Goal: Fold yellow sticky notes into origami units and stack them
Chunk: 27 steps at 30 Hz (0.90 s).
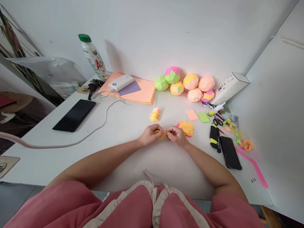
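Note:
A small piece of orange paper [162, 135] is pinched between my two hands near the table's front middle. My left hand [151, 134] has its fingers closed on the paper's left part, and my right hand [176, 136] pinches its right end. Just behind my right hand lies a stack of orange paper squares [186, 127] with pink ones showing beneath. A short row of folded orange and peach paper pieces [155, 114] stands behind my left hand. Peach slips [192, 115] and green slips [203, 117] lie farther back to the right.
Paper balls [190, 81] are grouped by the wall. A phone [74, 115], a cable, a power bank [121, 83] and a bottle [94, 58] are at left. Scissors [218, 122], a cutter [213, 136], a black case [231, 152] and paper scraps lie at right.

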### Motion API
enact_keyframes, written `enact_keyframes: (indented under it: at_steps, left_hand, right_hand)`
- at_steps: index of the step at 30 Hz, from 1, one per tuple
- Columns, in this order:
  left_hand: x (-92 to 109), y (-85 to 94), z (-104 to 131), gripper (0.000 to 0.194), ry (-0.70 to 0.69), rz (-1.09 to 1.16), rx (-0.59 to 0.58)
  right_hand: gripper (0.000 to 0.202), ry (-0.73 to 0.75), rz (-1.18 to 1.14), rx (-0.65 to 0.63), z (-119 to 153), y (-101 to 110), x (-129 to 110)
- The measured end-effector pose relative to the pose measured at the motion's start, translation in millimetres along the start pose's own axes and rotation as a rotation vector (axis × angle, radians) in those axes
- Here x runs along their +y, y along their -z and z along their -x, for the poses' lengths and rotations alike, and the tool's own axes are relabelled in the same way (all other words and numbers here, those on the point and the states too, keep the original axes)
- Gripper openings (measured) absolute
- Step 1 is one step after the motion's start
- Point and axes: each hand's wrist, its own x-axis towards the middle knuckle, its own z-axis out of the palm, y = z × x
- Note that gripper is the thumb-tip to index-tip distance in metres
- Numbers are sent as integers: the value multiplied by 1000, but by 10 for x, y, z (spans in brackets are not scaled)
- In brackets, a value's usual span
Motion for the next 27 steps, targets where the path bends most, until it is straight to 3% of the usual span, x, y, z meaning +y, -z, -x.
enact_keyframes:
  at_steps: [27]
  left_hand:
    - [-15,15,-3,17,26,83,34]
  right_hand:
    - [11,-33,-85,-16,8,26,-9]
